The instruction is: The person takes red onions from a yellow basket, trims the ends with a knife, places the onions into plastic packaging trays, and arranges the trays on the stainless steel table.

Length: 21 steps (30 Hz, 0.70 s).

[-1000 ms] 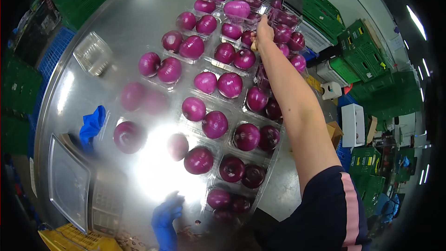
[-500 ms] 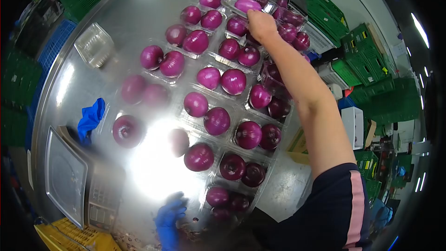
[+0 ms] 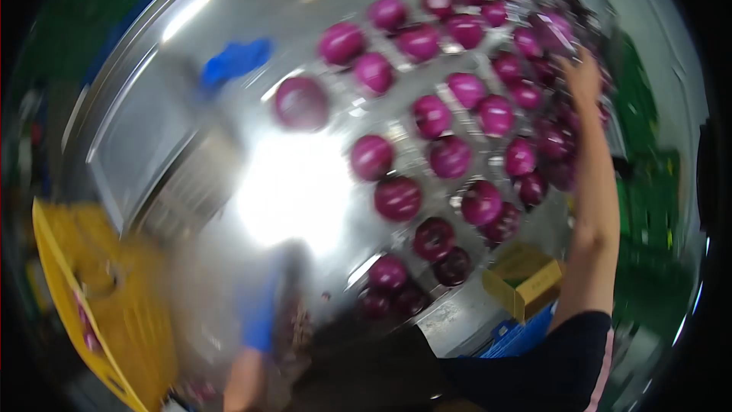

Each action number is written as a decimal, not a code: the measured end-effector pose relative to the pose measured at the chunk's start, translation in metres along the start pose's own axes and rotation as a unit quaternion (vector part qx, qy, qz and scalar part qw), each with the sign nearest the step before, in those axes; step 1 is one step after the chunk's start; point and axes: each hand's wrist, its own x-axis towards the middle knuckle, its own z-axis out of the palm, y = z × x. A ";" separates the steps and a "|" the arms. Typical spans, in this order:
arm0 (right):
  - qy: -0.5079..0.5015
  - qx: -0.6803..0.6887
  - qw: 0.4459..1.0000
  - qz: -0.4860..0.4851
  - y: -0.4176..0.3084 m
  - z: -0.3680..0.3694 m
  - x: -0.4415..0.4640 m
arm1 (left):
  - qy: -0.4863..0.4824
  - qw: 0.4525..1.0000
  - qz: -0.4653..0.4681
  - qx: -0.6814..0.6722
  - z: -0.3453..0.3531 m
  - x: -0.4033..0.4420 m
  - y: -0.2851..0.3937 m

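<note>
My right hand point(image 3: 583, 72), bare, reaches to the far right of the steel table point(image 3: 297, 46). Its fingers close on the near edge of a clear plastic punnet of red onions point(image 3: 555, 29), which sits among stacked punnets. Motion blur softens the fingertips. Rows of clear punnets, mostly with two red onions point(image 3: 450, 156) in each, spread across the table between my hands. Low at the front, my left hand point(image 3: 261, 297) wears a blue glove over the bare metal. It is badly smeared, so its fingers cannot be made out, and no object shows in it.
A single red onion point(image 3: 301, 103) lies left of the rows. Beyond it are a crumpled blue glove point(image 3: 236, 61) and a weighing scale point(image 3: 145, 141). A yellow crate point(image 3: 107, 297) stands at the left front, a cardboard box point(image 3: 526, 278) at the right, green crates point(image 3: 648, 221) behind my arm.
My view has swung left and down, so the onions sit further right and the yellow crate shows more. My right hand remains at the far punnets; my left hand stays low, now more blurred.
</note>
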 end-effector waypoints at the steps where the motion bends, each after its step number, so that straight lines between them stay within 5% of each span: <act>1: 0.012 0.055 0.998 -0.029 -0.003 0.001 -0.008 | 0.048 0.989 0.110 0.082 -0.010 -0.001 -0.022; 4: -0.046 0.274 0.960 -0.046 -0.080 -0.037 -0.077 | 0.164 0.974 0.141 0.063 -0.054 -0.024 -0.024; 6: -0.144 0.291 0.939 -0.112 -0.130 -0.070 -0.131 | 0.210 0.967 0.141 0.023 -0.082 -0.047 -0.051; 8: -0.203 0.380 0.892 -0.134 -0.165 -0.082 -0.188 | 0.183 0.977 0.104 0.041 -0.106 -0.076 -0.084; 12: -0.296 0.402 0.816 -0.290 -0.229 -0.112 -0.287 | 0.131 0.973 0.052 0.183 -0.119 -0.132 -0.131; 13: -0.333 0.413 0.795 -0.293 -0.244 -0.121 -0.306 | 0.129 0.898 0.149 0.393 -0.123 -0.141 -0.180; 16: -0.421 0.443 0.736 -0.293 -0.279 -0.140 -0.357 | 0.118 0.912 0.079 0.384 -0.127 -0.151 -0.209; 21: -0.431 0.439 0.694 -0.373 -0.321 -0.177 -0.411 | 0.171 0.866 0.141 0.449 -0.130 -0.136 -0.242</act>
